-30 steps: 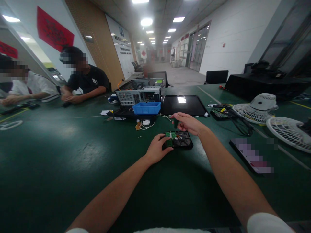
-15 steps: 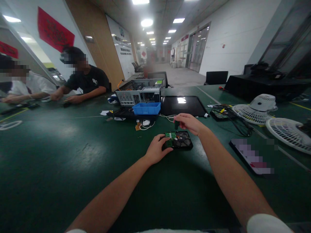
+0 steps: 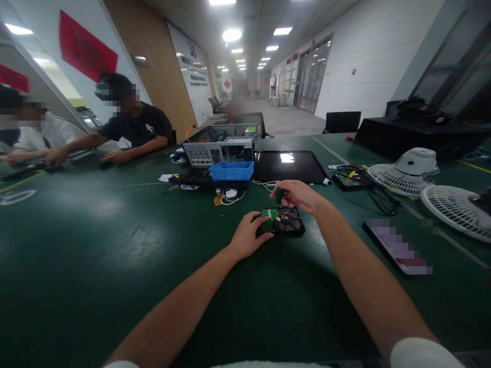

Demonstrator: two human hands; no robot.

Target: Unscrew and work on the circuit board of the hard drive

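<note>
A small black device (image 3: 292, 221) with a green circuit board lies on the green table (image 3: 153, 286) in front of me. My left hand (image 3: 248, 235) grips its left end, thumb at the near edge and fingers over the board. Above the device's far edge, my right hand (image 3: 297, 195) is closed around a dark green handle (image 3: 280, 195), which looks like a small screwdriver; its tip is too small to make out.
Beyond stand a blue tray (image 3: 232, 171), an open computer case (image 3: 218, 148) and a black flat panel (image 3: 289, 167). To the right are a phone (image 3: 397, 248), cables, another circuit unit (image 3: 351, 180) and white fan parts (image 3: 402, 174). Two people sit at the left.
The fingers of my right hand have shifted slightly around the handle. My left hand keeps its place. One person at the left has stretched an arm further left.
</note>
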